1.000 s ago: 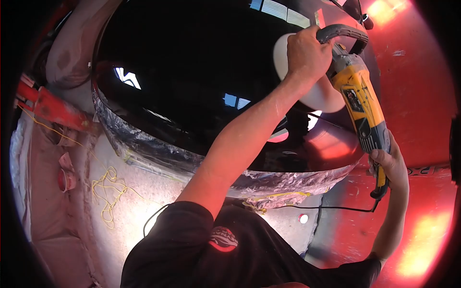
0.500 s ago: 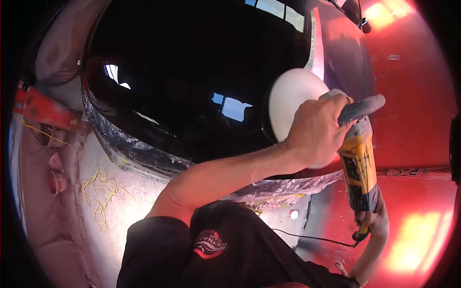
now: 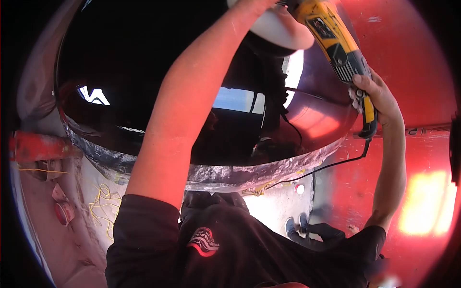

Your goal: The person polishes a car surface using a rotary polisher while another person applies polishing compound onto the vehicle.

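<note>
Guiding the polisher (image 3: 331,41): judged the step in hand; slanting at upper right, with the white pad (image 3: 288,33) over the glossy dark panel (image 3: 120,53), contact impossible to tell.
Right hand (image 3: 383,98): fingers wrapped around the rear handle (image 3: 369,110).
Left hand (image 3: 257,4): beside the pad, at the top edge of view; fingers cut off, grip impossible to tell.
Next move: likely calling for a steady pad and clear cord (image 3: 336,163).
Red cup-like thing (image 3: 62,213): low at far left, perhaps a container; contents indistinct.
</note>
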